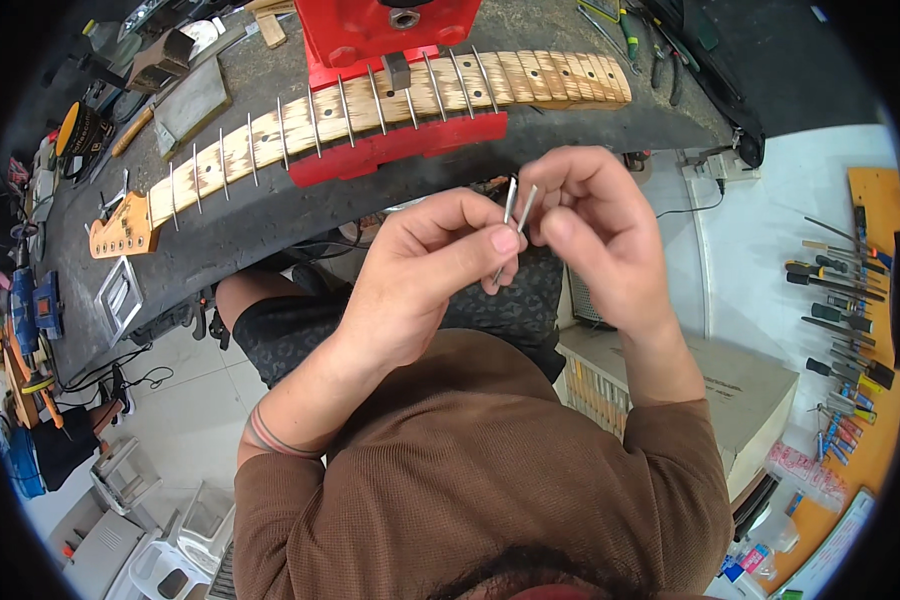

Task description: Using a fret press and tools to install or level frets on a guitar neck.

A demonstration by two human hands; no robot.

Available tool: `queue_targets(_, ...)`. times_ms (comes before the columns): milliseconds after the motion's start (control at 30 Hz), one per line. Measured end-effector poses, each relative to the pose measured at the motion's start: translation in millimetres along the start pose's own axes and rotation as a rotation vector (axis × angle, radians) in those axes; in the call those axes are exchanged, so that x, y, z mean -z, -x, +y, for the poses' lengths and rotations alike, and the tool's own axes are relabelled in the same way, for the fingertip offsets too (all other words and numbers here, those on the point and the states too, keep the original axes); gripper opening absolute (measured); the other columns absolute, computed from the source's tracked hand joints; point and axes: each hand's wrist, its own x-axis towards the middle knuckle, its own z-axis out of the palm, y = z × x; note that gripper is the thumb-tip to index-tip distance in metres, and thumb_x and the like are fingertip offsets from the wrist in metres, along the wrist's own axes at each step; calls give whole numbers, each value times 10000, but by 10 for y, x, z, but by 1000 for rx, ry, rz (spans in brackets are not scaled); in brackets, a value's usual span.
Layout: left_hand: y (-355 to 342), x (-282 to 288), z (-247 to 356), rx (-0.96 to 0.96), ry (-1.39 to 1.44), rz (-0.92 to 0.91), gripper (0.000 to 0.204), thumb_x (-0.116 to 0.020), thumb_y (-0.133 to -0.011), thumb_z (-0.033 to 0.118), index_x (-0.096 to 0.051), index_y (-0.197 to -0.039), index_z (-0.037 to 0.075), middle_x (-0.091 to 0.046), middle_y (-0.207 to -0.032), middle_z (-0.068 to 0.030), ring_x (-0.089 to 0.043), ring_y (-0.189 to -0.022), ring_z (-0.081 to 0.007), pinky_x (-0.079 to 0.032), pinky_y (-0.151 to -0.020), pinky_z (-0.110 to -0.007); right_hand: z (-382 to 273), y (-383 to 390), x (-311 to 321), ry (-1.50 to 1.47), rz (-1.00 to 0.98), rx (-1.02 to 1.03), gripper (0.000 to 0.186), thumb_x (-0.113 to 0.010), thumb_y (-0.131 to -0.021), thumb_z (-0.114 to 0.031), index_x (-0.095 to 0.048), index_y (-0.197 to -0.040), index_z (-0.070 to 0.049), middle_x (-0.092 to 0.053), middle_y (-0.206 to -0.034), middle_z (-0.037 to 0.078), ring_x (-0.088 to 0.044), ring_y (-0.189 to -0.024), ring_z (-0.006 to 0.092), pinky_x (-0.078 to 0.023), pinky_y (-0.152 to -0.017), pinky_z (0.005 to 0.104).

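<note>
My left hand [425,255] is closed in a pinch on thin silvery pieces of fret wire [511,203], their ends standing up past the thumb. Close against it, my right hand [600,230] has its fingers curled in at a second piece of fret wire [528,210]; its exact grip is partly hidden. Beyond both hands lies a guitar neck [315,118], headstock [125,226] to the left. Several frets cross it with their ends sticking out past its edges; the right end shows none standing out. Red supports [400,150] sit along its near side.
A red press [385,40] stands over the neck with a small grey metal block [397,70]. Pliers [660,65] lie on the bench at the far right. A metal frame [120,300] rests by the left edge. Files hang on an orange board [875,230] at right.
</note>
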Motion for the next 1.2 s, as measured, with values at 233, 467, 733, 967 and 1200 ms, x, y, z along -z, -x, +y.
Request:
queue_targets(233,-50,-64,-74,-1,162,45,189,-769,-1118,205,-768,-1177,26,-756,-994,-28,-676,-908,-99,-534,-828,-282,49,34,73,543,-91,383,946,-986,-802,-125,-540,-1635,-86,-671,-1216,40,-610,-1026,201,-488,-914,359)
queue_targets(467,-51,-89,-139,16,250,2,161,-691,-1155,208,-718,-1159,50,-711,-1009,-63,-667,-996,-164,-539,-838,-325,45,12,98,652,-82,430,920,-991,-782,-114,-582,-1605,-76,-670,-1208,52,-617,-1022,209,-516,-883,359)
queue_targets(733,-45,-44,-178,60,339,-63,200,-683,-1161,228,-709,-1184,31,-704,-1016,-64,-669,-1019,-175,-546,-911,-354,26,-70,115,675,-113,502,873,-984,-765,-123,-633,-1561,-57,-674,-1186,68,-631,-1011,226,-540,-877,351)
queue_targets(967,-46,-50,-167,-73,144,83,224,-642,-1192,229,-699,-1159,14,-748,-1121,-112,-729,-1013,-203,-595,-916,-369,-293,-331,419,826,-81,458,840,-1023,-758,-207,-680,-1500,-11,-679,-1139,58,-627,-938,168,-539,-822,307)
queue_targets(1200,97,108,-105,-121,-80,-7,106,-690,-1156,90,-672,-1111,-4,-795,-1102,-158,-774,-920,-174,-636,-826,-339,-712,-993,587,1152,-259,378,720,-973,-818,-159,-691,-1469,-38,-626,-1085,33,-591,-944,184,-524,-874,347)
